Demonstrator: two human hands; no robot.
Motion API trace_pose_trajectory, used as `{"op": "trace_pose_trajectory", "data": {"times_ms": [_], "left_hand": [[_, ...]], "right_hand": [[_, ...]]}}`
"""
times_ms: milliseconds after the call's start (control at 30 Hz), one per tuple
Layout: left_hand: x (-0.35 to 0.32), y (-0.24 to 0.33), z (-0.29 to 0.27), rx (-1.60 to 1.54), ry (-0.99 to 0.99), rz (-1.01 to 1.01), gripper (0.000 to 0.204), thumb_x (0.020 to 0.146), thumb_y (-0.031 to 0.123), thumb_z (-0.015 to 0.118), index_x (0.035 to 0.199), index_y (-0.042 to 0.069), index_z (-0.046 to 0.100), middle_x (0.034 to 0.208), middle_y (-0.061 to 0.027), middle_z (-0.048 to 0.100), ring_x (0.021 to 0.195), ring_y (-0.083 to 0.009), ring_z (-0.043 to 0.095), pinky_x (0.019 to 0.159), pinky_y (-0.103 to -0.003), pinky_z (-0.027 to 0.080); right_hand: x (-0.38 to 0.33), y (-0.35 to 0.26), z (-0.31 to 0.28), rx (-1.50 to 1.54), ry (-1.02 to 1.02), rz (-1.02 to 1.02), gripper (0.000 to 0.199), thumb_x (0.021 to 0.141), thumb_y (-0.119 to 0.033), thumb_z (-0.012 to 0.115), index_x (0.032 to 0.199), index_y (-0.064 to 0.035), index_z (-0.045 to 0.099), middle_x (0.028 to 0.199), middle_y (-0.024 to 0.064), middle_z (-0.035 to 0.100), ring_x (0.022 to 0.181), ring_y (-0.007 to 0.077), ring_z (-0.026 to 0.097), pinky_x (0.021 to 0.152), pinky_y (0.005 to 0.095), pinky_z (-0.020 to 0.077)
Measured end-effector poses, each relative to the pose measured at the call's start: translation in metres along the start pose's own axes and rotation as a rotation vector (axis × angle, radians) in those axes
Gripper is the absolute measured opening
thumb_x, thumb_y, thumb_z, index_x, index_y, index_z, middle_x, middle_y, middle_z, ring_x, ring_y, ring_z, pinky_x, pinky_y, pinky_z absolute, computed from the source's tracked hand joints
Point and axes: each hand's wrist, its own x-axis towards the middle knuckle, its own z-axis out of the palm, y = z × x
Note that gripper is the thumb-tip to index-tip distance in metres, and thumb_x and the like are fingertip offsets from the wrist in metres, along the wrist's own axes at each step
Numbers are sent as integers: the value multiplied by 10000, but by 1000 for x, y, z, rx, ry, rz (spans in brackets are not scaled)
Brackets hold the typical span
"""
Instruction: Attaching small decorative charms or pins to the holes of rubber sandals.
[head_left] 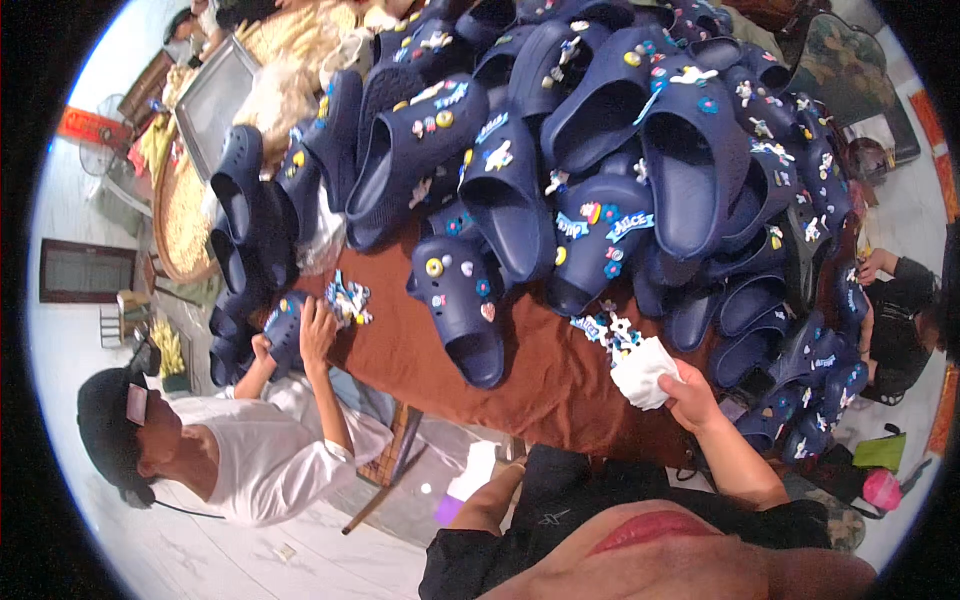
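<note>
My right hand (690, 396) is closed on the edge of a white folded wad (643, 374); I cannot tell whether it is tissue or cloth. Just beyond the wad lies a small pile of shoe charms (612, 332), white, blue and black, on the brown cloth (530, 400). One dark blue clog (458, 305) with several charms fixed to it sits left of that pile. Low by the table's near edge, my left hand (517, 468) is partly hidden and its fingers do not show clearly.
A large heap of dark blue clogs (700, 190) covers the table's far side. On the left, a person in a white shirt (270, 450) holds a clog (287, 328) near another charm pile (347, 300). Another person in dark clothes (900, 320) is at the right edge.
</note>
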Motion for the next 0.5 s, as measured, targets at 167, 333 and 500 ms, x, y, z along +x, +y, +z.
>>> {"op": "trace_pose_trajectory", "data": {"times_ms": [167, 333, 500], "left_hand": [[-4, 0, -58, 159, -23, 38, 696, 673, 302, 640, 1274, 156, 321, 1288, -86, 357, 1232, -280, 269, 979, -567, 178], [-7, -32, -53, 143, -3, 0, 582, 717, 326, 563, 1242, 159, 377, 1304, -87, 339, 1223, -302, 281, 975, -555, 206], [-7, -43, -47, 185, 119, -39, 491, 759, 300, 527, 1223, 200, 404, 1265, -83, 390, 1150, -290, 372, 918, -501, 300]], "right_hand": [[12, 3, -21, 85, -110, -121, 384, 809, -100, 512, 1154, 43, 425, 1085, 113, 541, 982, 207, 543, 859, 334, 420], [5, -5, -16, 140, -116, -276, 430, 822, -152, 529, 1179, 48, 400, 1124, 130, 517, 1035, 235, 514, 898, 359, 393], [-16, -12, 9, 280, -303, -322, 512, 820, -220, 542, 1217, 47, 359, 1164, 139, 489, 1070, 249, 489, 910, 368, 379]]}}
